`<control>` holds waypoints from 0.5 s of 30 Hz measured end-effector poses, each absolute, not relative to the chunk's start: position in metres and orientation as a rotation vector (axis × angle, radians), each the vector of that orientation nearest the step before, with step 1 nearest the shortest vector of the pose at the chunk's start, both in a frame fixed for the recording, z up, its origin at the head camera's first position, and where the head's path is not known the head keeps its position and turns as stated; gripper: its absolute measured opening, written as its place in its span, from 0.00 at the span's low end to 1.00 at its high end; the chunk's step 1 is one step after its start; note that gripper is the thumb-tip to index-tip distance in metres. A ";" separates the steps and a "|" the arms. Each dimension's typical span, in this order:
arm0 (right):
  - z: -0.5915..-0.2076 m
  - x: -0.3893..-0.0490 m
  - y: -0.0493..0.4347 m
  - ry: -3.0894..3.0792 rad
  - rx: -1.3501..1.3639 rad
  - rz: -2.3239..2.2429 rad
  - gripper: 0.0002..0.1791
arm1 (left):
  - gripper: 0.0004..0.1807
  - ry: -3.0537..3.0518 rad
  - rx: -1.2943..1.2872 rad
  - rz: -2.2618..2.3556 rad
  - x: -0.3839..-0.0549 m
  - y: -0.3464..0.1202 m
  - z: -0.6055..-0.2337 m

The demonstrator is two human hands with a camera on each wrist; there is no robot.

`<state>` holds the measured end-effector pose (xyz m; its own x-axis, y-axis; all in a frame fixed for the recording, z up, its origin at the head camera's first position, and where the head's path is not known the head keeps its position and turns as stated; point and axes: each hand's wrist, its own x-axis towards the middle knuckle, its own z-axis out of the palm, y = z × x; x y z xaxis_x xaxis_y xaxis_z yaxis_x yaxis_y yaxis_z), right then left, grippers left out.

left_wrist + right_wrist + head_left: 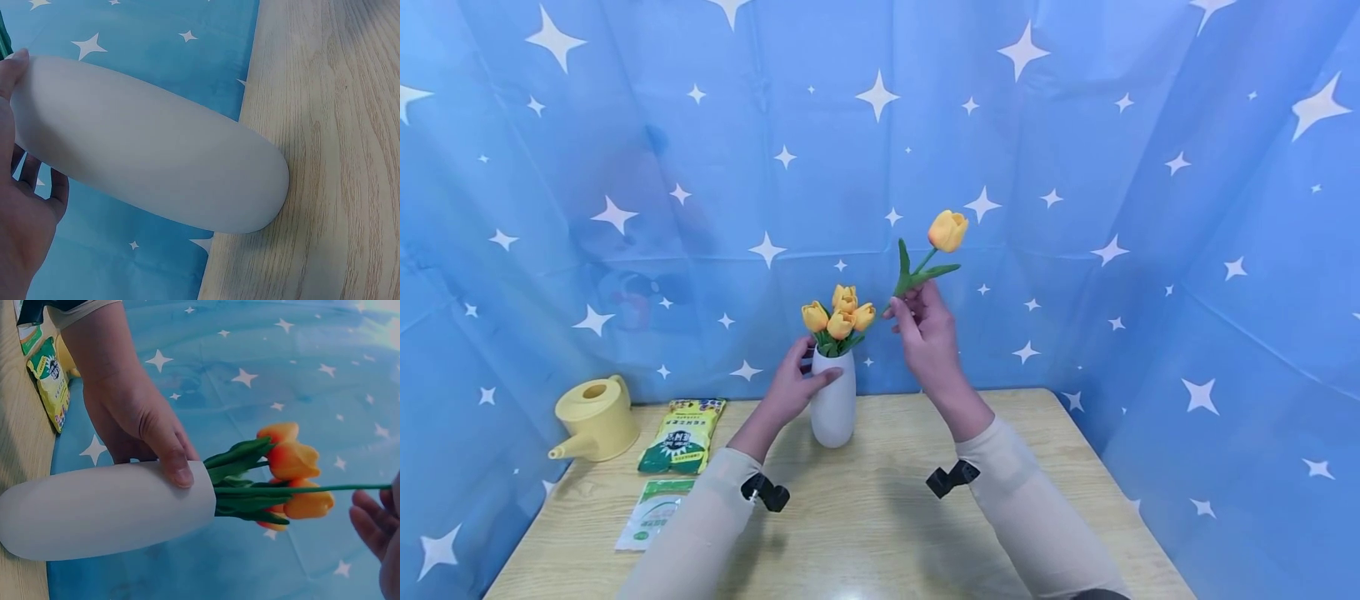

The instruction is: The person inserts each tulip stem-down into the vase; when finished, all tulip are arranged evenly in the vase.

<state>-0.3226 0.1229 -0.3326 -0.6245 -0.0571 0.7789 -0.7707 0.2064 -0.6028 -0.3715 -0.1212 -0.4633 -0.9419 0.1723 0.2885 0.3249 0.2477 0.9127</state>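
Observation:
A white vase point(833, 408) is upright over the back part of the table, with several yellow-orange tulips point(841, 323) bunched in its mouth. My left hand point(790, 387) grips the vase just below the rim, thumb across the front and fingers behind. Up and to the right of the bunch, my right hand point(927, 329) pinches a single tulip point(948, 231) by its green stem, below the leaves. In the right wrist view the bare stem point(350, 487) runs from the right hand across the bunch toward the vase mouth, and the left thumb point(179, 470) lies by the rim.
At the left of the wooden table point(850, 517) stands a pale yellow watering can point(597, 421). Beside it lie a yellow-green packet point(682, 436) and a white-green packet point(653, 512), the latter partly behind the left sleeve. A blue curtain point(820, 200) with white stars surrounds the table.

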 end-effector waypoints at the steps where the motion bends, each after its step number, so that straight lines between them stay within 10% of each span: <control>1: -0.332 -0.322 0.122 -1.867 0.765 1.455 0.05 | 0.36 -2.375 -0.480 -1.786 -0.372 -0.121 -0.464; 15: -0.330 -0.323 0.116 -1.912 0.797 1.347 0.04 | 0.36 -2.362 -0.504 -1.783 -0.373 -0.121 -0.464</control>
